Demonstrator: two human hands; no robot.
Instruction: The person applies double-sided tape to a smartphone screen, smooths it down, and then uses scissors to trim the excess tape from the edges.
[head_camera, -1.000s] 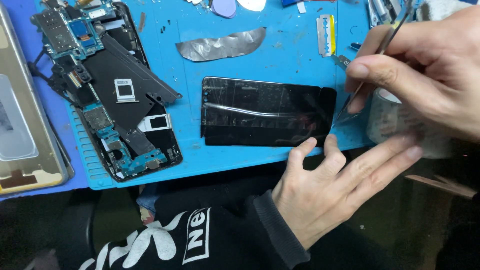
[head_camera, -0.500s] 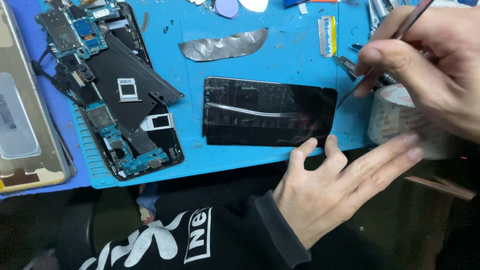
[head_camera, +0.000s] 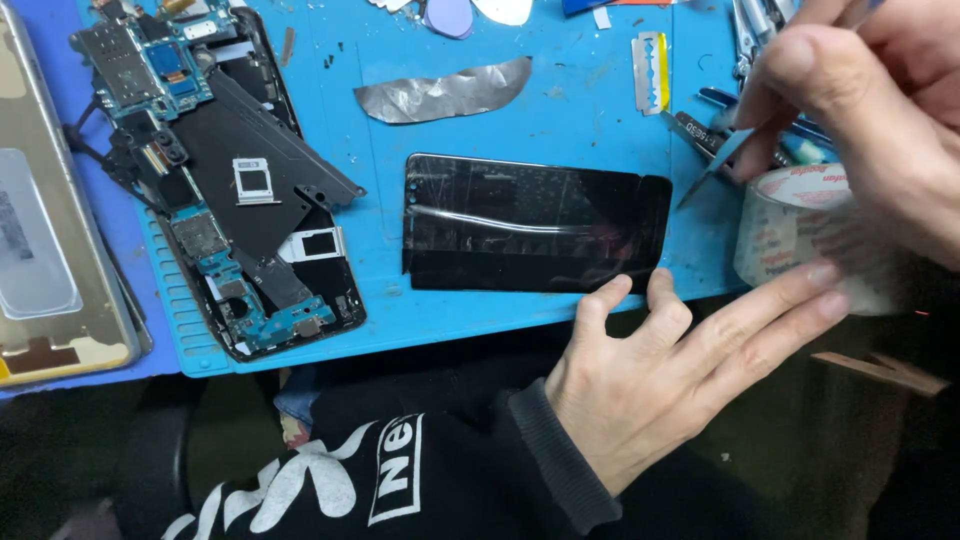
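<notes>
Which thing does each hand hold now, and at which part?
The right hand pinches thin metal tweezers at the upper shaft; the tips point down-left. The left hand holds nothing; fingertips rest by the black screen panel and tape roll.

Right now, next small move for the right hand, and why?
Probably bring the tweezers in the right hand down to the screen edge. Their tip hovers just off its right end, and the left hand rests at its near edge.

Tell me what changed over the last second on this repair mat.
The right hand lifted the tweezers up and away from the black screen panel, toward the tape roll. The left hand stayed resting at the panel's near edge; the panel and the opened phone did not move.
</notes>
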